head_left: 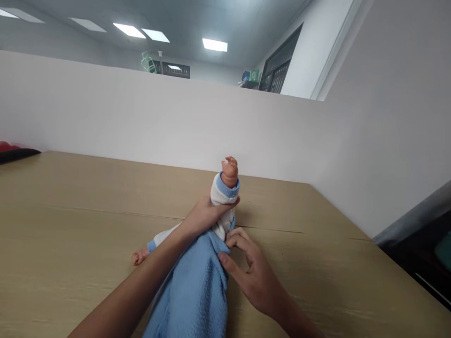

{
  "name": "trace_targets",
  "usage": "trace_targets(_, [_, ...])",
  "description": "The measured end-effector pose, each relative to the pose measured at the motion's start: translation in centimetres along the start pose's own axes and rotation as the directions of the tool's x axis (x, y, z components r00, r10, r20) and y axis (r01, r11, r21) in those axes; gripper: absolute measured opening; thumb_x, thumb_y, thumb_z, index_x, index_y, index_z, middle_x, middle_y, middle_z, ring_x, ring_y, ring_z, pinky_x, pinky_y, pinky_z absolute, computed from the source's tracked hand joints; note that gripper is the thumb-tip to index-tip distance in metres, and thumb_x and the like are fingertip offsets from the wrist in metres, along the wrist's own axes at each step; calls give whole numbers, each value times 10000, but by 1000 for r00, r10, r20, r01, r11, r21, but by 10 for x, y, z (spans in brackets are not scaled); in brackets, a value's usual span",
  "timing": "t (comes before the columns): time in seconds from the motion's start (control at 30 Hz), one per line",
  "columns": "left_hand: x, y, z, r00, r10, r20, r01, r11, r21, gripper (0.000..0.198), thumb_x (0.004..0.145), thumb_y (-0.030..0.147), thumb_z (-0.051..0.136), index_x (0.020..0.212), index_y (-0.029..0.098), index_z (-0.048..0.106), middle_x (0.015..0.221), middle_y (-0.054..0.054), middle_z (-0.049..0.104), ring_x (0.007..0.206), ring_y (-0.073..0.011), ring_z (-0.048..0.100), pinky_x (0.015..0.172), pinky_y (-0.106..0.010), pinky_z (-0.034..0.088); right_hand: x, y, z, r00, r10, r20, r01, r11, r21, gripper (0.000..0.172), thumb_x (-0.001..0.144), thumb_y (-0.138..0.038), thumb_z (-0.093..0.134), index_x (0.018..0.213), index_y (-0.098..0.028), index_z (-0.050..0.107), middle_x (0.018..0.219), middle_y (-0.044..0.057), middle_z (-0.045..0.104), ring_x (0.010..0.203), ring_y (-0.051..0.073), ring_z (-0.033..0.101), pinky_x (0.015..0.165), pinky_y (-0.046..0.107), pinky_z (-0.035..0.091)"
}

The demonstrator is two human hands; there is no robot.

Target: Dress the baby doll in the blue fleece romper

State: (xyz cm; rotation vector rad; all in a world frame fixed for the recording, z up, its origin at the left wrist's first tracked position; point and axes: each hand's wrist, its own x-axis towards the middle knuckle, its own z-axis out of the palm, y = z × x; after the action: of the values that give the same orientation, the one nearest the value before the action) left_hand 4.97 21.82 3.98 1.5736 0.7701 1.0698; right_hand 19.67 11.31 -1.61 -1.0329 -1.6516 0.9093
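Note:
A doll in a blue and white fleecy outfit lies on the brown tabletop. One doll hand points up out of a white sleeve with a blue cuff. The other doll hand rests on the table at the left. My left hand is wrapped round the raised sleeve below its cuff. To its right, my right hand pinches the edge of the blue cloth between thumb and fingers. The doll's head is not visible.
A pale wall stands behind the table. A red and black object sits at the far left edge. Dark items are beyond the table's right side. Ceiling lights and a barred window show above the wall.

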Motion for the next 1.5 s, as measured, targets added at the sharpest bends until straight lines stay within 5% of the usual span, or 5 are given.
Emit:
trace_targets(0.2, [2,-2,-4,1000,4,1,-4,1000,-10,428,824,471,786,1124,179,698,982,-89,780,1000,-305,706,917,-418,571,24,15,-9,981,180,-75,-143,925,351,332,1024,-544,586,888,-262,478,801,-39,400,748,170,403,717,286,379])
trace_targets(0.67, [10,-11,-16,999,14,-39,-17,998,-64,512,864,516,742,1230,163,680,1224,-130,767,1014,-296,714,888,-404,575,39,-4,-12,984,-119,-130,59,918,-391,241,1034,-415,542,871,-241,576,883,18,579,880,223,517,834,362,392])
trace_targets(0.93, [6,-8,-14,999,-27,-37,26,999,-45,432,877,521,728,1134,173,712,990,-100,793,1013,-311,716,914,-419,572,41,-3,-11,989,142,-47,-141,990,11,405,1038,-646,446,904,-264,463,751,-56,340,671,166,351,633,302,349])
trace_targets(1.1, [4,-3,-13,999,-39,-8,38,999,-35,299,849,452,773,960,178,725,901,-69,770,962,-284,702,919,-402,564,52,-19,-20,943,320,93,-287,923,-258,433,945,-677,608,918,-246,643,676,-45,515,616,165,447,586,309,327])
trace_targets(1.5, [6,-1,-19,991,-118,64,124,986,-113,279,868,441,749,935,170,738,924,-83,776,908,-264,701,864,-393,567,47,-29,14,968,-215,-131,99,805,-584,135,1022,-356,599,1005,-306,723,942,19,791,868,294,696,846,426,448])
